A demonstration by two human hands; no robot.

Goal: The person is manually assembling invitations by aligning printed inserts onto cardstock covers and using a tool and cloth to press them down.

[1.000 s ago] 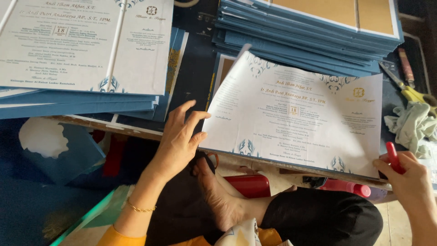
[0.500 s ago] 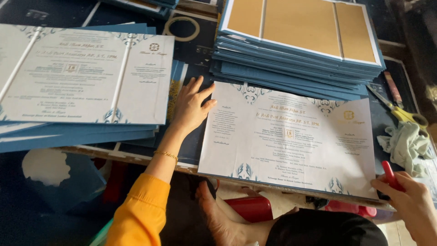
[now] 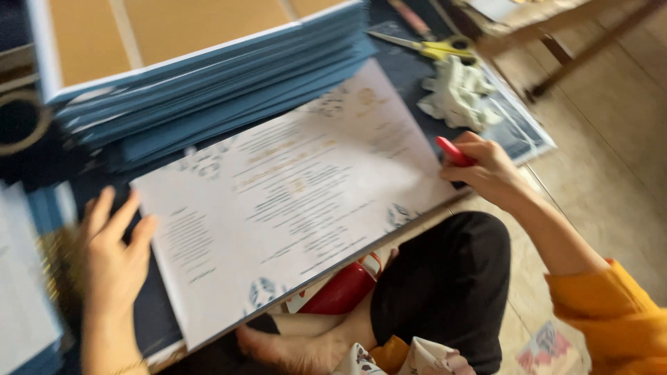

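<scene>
A white printed sheet with blue corner ornaments (image 3: 292, 201) lies on a dark blue board in front of me. My left hand (image 3: 114, 253) rests flat, fingers spread, at the sheet's left edge. At the sheet's right edge, my right hand (image 3: 486, 170) is closed around a small red tool (image 3: 453, 151). The picture is blurred by head motion.
A tall stack of blue folded cards with tan backs (image 3: 201, 83) sits just behind the sheet. Yellow-handled scissors (image 3: 434, 47) and a crumpled white cloth (image 3: 455, 90) lie at the back right. A red cylinder (image 3: 344, 290) rests by my legs. Tiled floor (image 3: 604, 139) is on the right.
The view swung to the right and tilted. My left hand slid down to the sheet's left edge. My right hand moved up onto the sheet's right edge, still gripping the red tool.
</scene>
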